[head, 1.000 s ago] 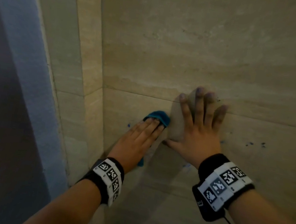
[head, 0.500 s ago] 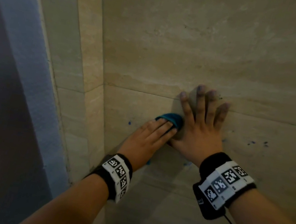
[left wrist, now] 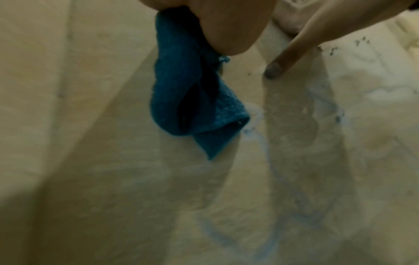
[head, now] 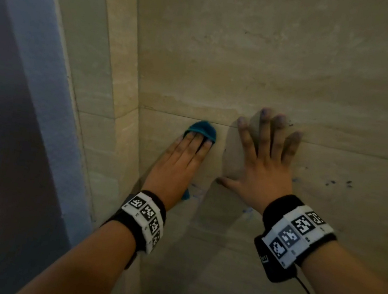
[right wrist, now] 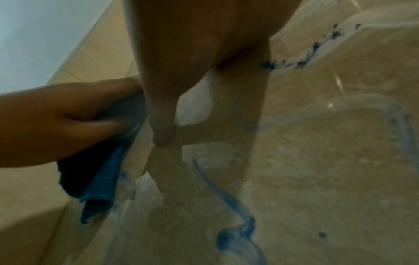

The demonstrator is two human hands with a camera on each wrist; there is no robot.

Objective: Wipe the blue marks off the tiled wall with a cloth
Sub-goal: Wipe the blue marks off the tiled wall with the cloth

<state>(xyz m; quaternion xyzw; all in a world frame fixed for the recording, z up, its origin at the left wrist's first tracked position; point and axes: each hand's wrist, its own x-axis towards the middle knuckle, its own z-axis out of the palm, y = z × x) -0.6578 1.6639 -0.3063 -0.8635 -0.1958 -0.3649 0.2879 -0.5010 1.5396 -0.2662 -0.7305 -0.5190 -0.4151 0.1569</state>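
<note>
While left hand (head: 180,162) presses flat, cloth (head: 202,129) beneath its fingers, right hand (head: 264,167) spread on wall (head: 276,58)

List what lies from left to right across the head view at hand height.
Blue-grey wall edge → tiled corner → cloth under left hand → right hand flat on wall → blue specks.
</note>
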